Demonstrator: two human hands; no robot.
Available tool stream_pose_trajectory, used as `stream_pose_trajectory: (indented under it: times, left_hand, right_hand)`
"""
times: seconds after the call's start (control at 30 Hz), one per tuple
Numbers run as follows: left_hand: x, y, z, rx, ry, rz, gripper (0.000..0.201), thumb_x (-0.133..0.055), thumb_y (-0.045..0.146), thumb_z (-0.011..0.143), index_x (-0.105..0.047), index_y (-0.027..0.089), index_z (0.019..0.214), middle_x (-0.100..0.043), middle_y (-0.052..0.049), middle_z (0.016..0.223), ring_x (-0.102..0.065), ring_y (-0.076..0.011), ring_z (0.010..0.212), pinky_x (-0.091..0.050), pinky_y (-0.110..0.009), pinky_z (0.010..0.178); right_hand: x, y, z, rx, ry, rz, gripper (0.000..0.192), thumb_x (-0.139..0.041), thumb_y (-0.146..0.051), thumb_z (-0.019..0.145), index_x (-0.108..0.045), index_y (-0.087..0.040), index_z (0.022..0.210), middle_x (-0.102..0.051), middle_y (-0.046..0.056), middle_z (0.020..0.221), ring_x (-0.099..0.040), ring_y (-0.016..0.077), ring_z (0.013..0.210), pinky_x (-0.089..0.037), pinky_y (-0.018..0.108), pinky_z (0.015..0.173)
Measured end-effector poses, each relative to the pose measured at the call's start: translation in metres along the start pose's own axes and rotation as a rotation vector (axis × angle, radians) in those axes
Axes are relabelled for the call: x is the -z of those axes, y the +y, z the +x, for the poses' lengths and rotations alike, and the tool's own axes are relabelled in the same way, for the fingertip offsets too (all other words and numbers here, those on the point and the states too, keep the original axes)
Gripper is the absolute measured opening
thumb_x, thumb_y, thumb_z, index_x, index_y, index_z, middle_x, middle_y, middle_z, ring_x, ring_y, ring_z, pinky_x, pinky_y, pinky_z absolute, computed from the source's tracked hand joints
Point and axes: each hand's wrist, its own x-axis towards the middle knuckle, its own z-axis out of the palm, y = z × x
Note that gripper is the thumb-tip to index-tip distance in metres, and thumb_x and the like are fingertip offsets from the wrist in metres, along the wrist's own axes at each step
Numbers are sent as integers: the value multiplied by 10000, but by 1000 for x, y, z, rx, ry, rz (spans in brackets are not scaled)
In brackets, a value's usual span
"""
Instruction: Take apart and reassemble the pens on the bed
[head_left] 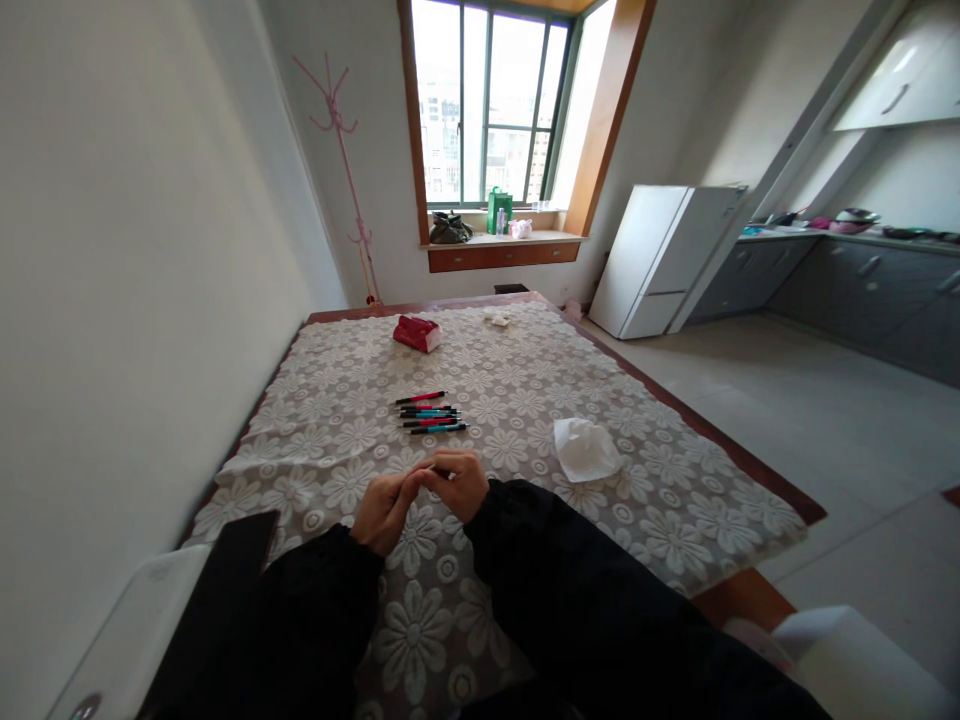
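Note:
My left hand point(385, 508) and my right hand point(459, 482) meet over the near part of the table, their fingertips touching. Both are closed in a pinch, and whatever lies between the fingers is hidden or too small to name. Just beyond them several pens point(433, 415) with red, blue and black barrels lie side by side in a loose row on the flowered tablecloth point(416, 625). A crumpled white tissue point(586, 450) rests to the right of my right hand, apart from it.
A red tissue pack point(417, 334) lies farther back, with a small white crumpled scrap point(496, 320) to its right. At the near left sit a dark flat object point(217, 600) and a whitish box point(135, 630). The wall point(150, 250) runs close along the table's left side.

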Motion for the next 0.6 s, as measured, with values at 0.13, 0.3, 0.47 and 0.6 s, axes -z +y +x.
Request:
stream_pose_trajectory:
  times: [0.13,0.3,0.47,0.6]
  left_hand:
    - [-1,-9,-2,32,-3,-104,529,-297,460,952,-370,160,523,-296,36,511,-261,-75,483,-187,-243,486]
    - [-1,-10,-1,81,0,-185,569,-242,490,954,-383,166,509,-297,36,489,-250,-82,478,-198,-241,477]
    - [2,8,4,-1,-23,27,407,-402,467,918,-619,126,876,-502,22,610,-413,-100,544,-295,-230,547]
    - [2,8,5,35,-41,13,470,-338,453,944,-572,132,692,-412,32,554,-369,-96,527,-263,-233,525]
  right_hand:
    - [2,-3,-2,46,-108,60,321,-584,-428,870,-728,-181,1016,-607,13,725,-514,99,580,-424,222,581]
    - [3,-8,0,41,-107,96,285,-550,-366,897,-727,-185,1027,-588,7,703,-506,97,574,-414,219,563]
    - [1,0,2,-43,53,-25,309,-574,-382,879,-746,-155,758,-567,4,586,-473,98,529,-380,230,534]
    - [0,9,1,-34,-32,27,322,-586,-436,865,-742,-159,914,-574,-3,663,-460,83,537,-373,209,518]
